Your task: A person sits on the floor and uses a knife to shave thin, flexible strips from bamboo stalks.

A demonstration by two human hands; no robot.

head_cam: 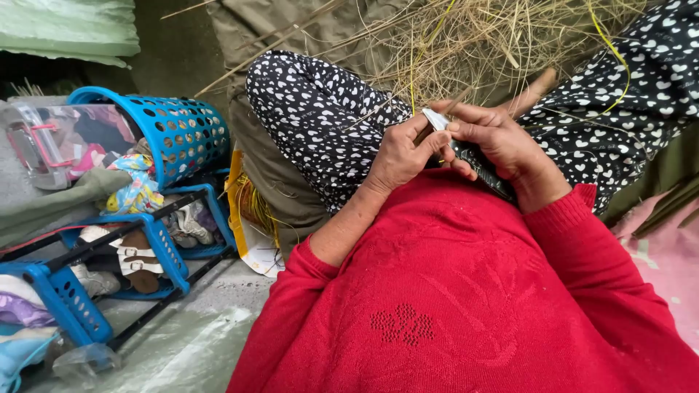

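Both hands meet over the lap. The right hand point(502, 142) grips a dark-handled knife point(473, 164). The left hand point(400, 153) pinches what seems a thin straw point(424, 132) against its blade.

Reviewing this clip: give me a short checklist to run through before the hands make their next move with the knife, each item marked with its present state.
1. Right hand closed around the dark knife handle: ok.
2. Left hand steadying at the blade end, thumb beside the blade: ok.
3. Fingers clear of the cutting edge: cannot tell, edge hidden.
4. What is being cut: cannot tell, too small between the hands.
5. Dry straw within reach on the lap: ok.
6. Blue basket clear of the elbows: ok.
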